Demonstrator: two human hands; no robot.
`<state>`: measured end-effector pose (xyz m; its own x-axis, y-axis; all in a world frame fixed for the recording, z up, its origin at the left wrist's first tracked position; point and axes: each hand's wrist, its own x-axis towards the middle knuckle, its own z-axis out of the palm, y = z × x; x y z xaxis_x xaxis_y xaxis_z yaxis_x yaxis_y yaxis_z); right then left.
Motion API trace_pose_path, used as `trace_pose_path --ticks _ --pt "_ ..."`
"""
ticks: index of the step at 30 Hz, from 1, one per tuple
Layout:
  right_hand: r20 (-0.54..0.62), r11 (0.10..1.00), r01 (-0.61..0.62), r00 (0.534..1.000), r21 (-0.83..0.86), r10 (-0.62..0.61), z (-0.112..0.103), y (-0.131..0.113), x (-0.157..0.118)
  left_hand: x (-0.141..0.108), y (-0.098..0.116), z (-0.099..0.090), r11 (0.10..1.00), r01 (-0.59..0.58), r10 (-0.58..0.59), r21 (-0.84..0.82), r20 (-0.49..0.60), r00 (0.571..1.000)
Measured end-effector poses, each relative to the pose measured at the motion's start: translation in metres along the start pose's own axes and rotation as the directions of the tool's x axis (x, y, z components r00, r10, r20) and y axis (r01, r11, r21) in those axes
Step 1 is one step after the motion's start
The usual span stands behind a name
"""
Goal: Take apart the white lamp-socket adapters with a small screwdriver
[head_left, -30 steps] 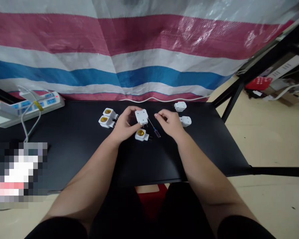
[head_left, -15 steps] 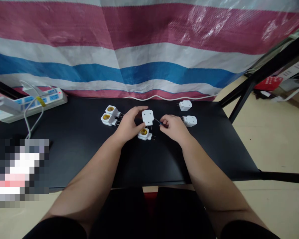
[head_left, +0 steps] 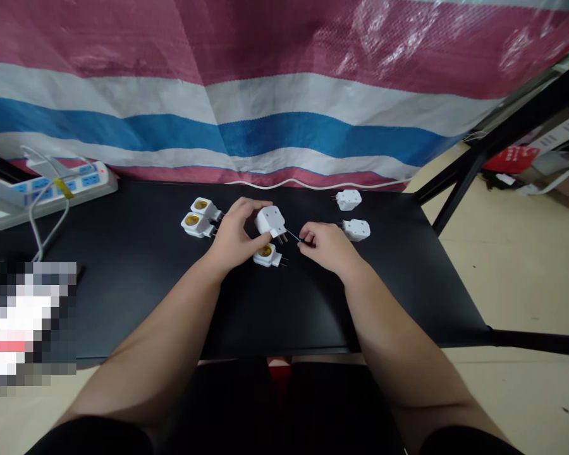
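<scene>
My left hand [head_left: 237, 232] is closed on a white plug-in lamp holder [head_left: 270, 220], its holed back facing up and its prongs pointing down to the right. In my right hand [head_left: 323, 243], a thin screwdriver [head_left: 293, 236] is pinched, its shaft reaching toward that lamp holder's right side. Whether the tip touches it I cannot tell. Just below lies another lamp holder [head_left: 265, 254] with its brass-coloured socket up. Two more, socket up, lie left of my left hand, the nearer lamp holder [head_left: 193, 223] among them. Beyond my right hand, two lie back up, including this lamp holder [head_left: 357, 230].
A power strip [head_left: 90, 179] with plugs and cables stands at the black table's [head_left: 142, 284] back left. A pixelated object [head_left: 23, 322] covers the front left. Behind hangs a striped sheet [head_left: 265, 136], with a white cable [head_left: 322, 184] along its foot. Black frame bars [head_left: 464, 167] rise at right.
The held lamp holder has tilted, so more of its side and prongs show. The screwdriver has drawn slightly lower with my right hand. The whole view has shifted a little.
</scene>
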<state>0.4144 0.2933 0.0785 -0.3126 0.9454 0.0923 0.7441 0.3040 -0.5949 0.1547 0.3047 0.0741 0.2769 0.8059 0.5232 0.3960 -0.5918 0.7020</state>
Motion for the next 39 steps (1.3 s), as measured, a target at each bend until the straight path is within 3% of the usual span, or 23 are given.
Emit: trace_pose_path --ticks 5,8,11,14,17,20,24,28,32,36,39 --pt "-0.24 0.923 0.043 0.969 0.383 0.054 0.001 0.006 0.002 -0.003 -0.009 0.006 0.972 0.057 -0.065 -0.227 -0.03 0.997" --pt "-0.468 0.819 0.167 0.873 0.549 0.136 0.0 0.01 0.007 -0.003 -0.012 0.006 0.979 0.08 -0.09 -0.186 -0.046 0.995" --pt "-0.606 0.73 0.288 0.766 0.62 0.213 -0.003 0.012 0.013 -0.003 -0.009 0.005 0.985 0.087 -0.093 -0.147 -0.037 0.995" --pt "-0.654 0.698 0.352 0.723 0.624 0.22 -0.003 0.007 0.015 -0.004 0.0 0.003 0.991 0.078 -0.077 -0.105 0.009 0.997" --pt "-0.705 0.69 0.438 0.694 0.576 0.148 0.002 -0.004 0.012 -0.004 0.009 0.002 0.998 0.044 -0.039 -0.046 0.105 0.994" --pt "-0.758 0.733 0.496 0.651 0.466 0.041 0.007 -0.018 0.007 -0.003 0.014 0.003 1.0 -0.003 0.006 -0.02 0.176 0.984" --pt "-0.786 0.82 0.462 0.617 0.337 -0.025 0.011 -0.028 0.004 -0.003 0.016 0.004 0.999 -0.029 0.035 -0.034 0.185 0.982" --pt "-0.826 0.826 0.499 0.559 0.262 -0.076 0.012 -0.029 0.004 -0.005 0.017 0.008 0.998 -0.011 0.025 -0.068 0.219 0.975" --pt "-0.808 0.802 0.541 0.575 0.253 -0.133 0.013 -0.027 0.004 -0.006 0.019 0.015 0.997 -0.028 0.046 -0.07 0.271 0.961" --pt "-0.783 0.858 0.464 0.609 0.221 -0.127 0.008 -0.031 0.008 -0.006 0.018 0.021 0.997 -0.055 0.069 -0.054 0.318 0.945" --pt "-0.712 0.914 0.351 0.694 0.205 -0.107 -0.002 -0.036 0.016 -0.005 0.017 0.021 0.999 -0.031 0.036 -0.019 0.336 0.941"
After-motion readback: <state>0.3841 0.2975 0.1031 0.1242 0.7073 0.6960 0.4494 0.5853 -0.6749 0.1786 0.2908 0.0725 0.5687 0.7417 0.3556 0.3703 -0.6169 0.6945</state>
